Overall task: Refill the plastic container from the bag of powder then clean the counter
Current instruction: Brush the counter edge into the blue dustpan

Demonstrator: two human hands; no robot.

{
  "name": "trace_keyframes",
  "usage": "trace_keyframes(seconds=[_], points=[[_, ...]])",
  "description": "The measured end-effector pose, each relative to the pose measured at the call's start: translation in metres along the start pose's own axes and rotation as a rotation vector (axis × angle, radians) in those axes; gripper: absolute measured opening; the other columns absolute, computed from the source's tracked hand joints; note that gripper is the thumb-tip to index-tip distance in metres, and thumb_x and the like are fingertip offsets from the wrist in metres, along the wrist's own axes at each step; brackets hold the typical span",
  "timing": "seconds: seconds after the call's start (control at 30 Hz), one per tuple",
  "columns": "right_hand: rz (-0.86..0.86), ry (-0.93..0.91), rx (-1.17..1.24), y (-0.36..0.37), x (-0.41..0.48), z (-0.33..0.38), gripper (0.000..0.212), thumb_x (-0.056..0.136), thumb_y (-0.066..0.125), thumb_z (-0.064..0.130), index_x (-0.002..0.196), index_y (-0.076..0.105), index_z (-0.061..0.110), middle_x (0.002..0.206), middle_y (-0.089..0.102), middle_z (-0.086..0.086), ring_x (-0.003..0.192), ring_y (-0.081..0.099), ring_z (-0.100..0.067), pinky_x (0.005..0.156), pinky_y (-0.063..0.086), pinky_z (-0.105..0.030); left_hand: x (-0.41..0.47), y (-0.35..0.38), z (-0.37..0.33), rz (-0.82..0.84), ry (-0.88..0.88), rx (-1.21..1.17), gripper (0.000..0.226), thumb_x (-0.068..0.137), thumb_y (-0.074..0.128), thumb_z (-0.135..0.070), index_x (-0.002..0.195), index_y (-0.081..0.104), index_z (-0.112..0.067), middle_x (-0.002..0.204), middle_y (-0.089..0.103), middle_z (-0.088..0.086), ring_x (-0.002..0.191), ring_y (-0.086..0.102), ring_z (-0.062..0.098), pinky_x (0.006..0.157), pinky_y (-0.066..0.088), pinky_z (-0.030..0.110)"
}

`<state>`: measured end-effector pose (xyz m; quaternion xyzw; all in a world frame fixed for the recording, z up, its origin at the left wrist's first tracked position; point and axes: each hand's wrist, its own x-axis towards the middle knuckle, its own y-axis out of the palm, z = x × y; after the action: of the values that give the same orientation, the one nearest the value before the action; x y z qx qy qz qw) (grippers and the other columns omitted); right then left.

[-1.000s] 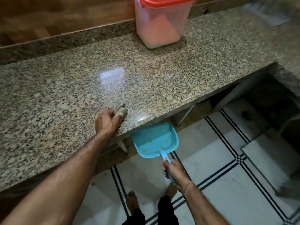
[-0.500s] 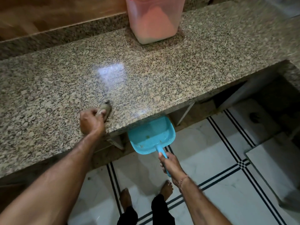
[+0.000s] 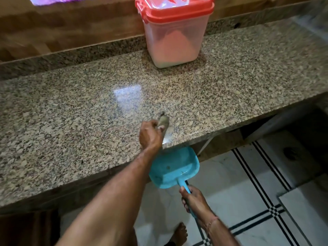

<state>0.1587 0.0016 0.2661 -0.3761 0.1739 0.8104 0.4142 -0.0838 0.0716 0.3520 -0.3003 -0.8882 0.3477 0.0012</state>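
Note:
A clear plastic container (image 3: 174,38) with a red lid stands closed at the back of the speckled granite counter (image 3: 71,112), holding pale powder. My left hand (image 3: 150,134) presses a small greyish cloth (image 3: 163,120) on the counter close to its front edge. Just below that edge my right hand (image 3: 194,199) grips the handle of a turquoise dustpan (image 3: 174,168), whose mouth sits under the counter lip. A few specks lie in the pan. No bag of powder is in view.
A wooden wall panel (image 3: 62,27) runs behind the counter. Below are white floor tiles (image 3: 236,190) with black stripes, a dark recess under the counter at the right, and my bare foot (image 3: 179,234).
My left hand with the cloth has slid right along the counter to a spot right above the dustpan. The dustpan stays under the edge. The view has tilted up, showing the container's lid.

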Motion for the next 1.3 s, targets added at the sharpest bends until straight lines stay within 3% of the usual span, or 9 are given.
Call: trace_keyframes(seconds=[0.07, 0.17, 0.3, 0.53, 0.67, 0.77, 0.83, 1.07, 1.3], points=[[0.012, -0.014, 0.008, -0.006, 0.0, 0.009, 0.022, 0.104, 0.054, 0.034, 0.095, 0.063, 0.016, 0.068, 0.05, 0.0, 0.055, 0.042, -0.009, 0.051, 0.036, -0.023, 0.012, -0.032, 0.01, -0.068, -0.08, -0.053, 0.01, 0.097, 0.066, -0.026, 0.104, 0.069, -0.02, 0.093, 0.07, 0.002, 0.072, 0.065, 0.013, 0.056, 0.058, 0.03], [0.021, -0.04, 0.026, -0.013, 0.001, 0.019, 0.021, 0.105, 0.052, 0.033, 0.095, 0.063, 0.018, 0.07, 0.05, -0.001, 0.056, 0.042, -0.008, 0.052, 0.036, -0.023, 0.028, -0.103, 0.058, -0.26, -0.219, 0.142, 0.02, 0.098, 0.064, -0.034, 0.109, 0.063, -0.018, 0.107, 0.065, 0.009, 0.071, 0.063, 0.019, 0.044, 0.047, 0.027], [0.015, -0.029, 0.043, -0.018, 0.008, 0.02, 0.021, 0.104, 0.054, 0.033, 0.09, 0.062, 0.019, 0.069, 0.052, -0.002, 0.054, 0.044, -0.009, 0.053, 0.038, -0.024, 0.024, -0.138, 0.106, -0.346, -0.323, 0.446, 0.024, 0.095, 0.066, -0.027, 0.117, 0.064, -0.017, 0.115, 0.055, 0.014, 0.086, 0.059, 0.031, 0.068, 0.056, 0.041], [0.034, 0.01, 0.014, -0.013, 0.009, 0.013, 0.022, 0.104, 0.054, 0.032, 0.091, 0.059, 0.014, 0.068, 0.051, -0.002, 0.054, 0.043, -0.01, 0.054, 0.038, -0.025, -0.027, -0.021, 0.033, -0.19, -0.085, 0.311, 0.017, 0.103, 0.055, -0.035, 0.114, 0.064, -0.026, 0.091, 0.057, -0.01, 0.063, 0.047, 0.001, 0.043, 0.029, 0.012], [0.016, 0.024, 0.004, -0.012, 0.006, 0.013, 0.019, 0.104, 0.054, 0.029, 0.095, 0.061, 0.014, 0.065, 0.051, -0.001, 0.053, 0.043, -0.011, 0.052, 0.037, -0.024, -0.028, 0.028, -0.02, -0.002, 0.04, 0.296, 0.023, 0.101, 0.06, -0.029, 0.123, 0.063, -0.023, 0.119, 0.055, 0.003, 0.082, 0.05, 0.011, 0.056, 0.035, 0.016], [-0.005, 0.031, 0.029, -0.013, 0.005, 0.015, 0.019, 0.104, 0.054, 0.03, 0.095, 0.06, 0.015, 0.062, 0.052, 0.001, 0.051, 0.043, -0.011, 0.051, 0.036, -0.024, -0.019, 0.04, -0.033, 0.035, 0.005, 0.171, 0.016, 0.1, 0.061, -0.032, 0.111, 0.069, -0.023, 0.095, 0.064, -0.008, 0.066, 0.052, 0.003, 0.041, 0.03, 0.009], [-0.004, 0.029, 0.034, -0.015, 0.005, 0.019, 0.02, 0.104, 0.053, 0.031, 0.092, 0.058, 0.016, 0.063, 0.051, 0.001, 0.052, 0.043, -0.011, 0.051, 0.036, -0.024, -0.008, 0.025, -0.03, 0.02, -0.029, 0.093, 0.011, 0.098, 0.065, -0.033, 0.102, 0.071, -0.025, 0.082, 0.067, -0.007, 0.063, 0.057, 0.003, 0.042, 0.035, 0.013], [-0.032, 0.002, 0.048, -0.028, 0.004, 0.027, 0.019, 0.103, 0.055, 0.033, 0.094, 0.062, 0.017, 0.072, 0.057, -0.001, 0.055, 0.047, -0.009, 0.052, 0.04, -0.022, 0.01, -0.039, 0.014, -0.168, -0.188, 0.327, 0.012, 0.095, 0.069, -0.024, 0.106, 0.071, -0.021, 0.099, 0.07, 0.006, 0.065, 0.05, 0.012, 0.048, 0.027, 0.021], [-0.051, -0.005, 0.093, -0.038, -0.001, 0.021, 0.017, 0.103, 0.055, 0.028, 0.094, 0.063, 0.016, 0.067, 0.061, 0.0, 0.052, 0.045, -0.01, 0.05, 0.036, -0.022, -0.033, 0.063, -0.044, 0.053, 0.063, 0.258, 0.012, 0.099, 0.062, -0.032, 0.108, 0.063, -0.024, 0.097, 0.047, -0.009, 0.07, 0.042, 0.008, 0.06, 0.029, 0.021]])
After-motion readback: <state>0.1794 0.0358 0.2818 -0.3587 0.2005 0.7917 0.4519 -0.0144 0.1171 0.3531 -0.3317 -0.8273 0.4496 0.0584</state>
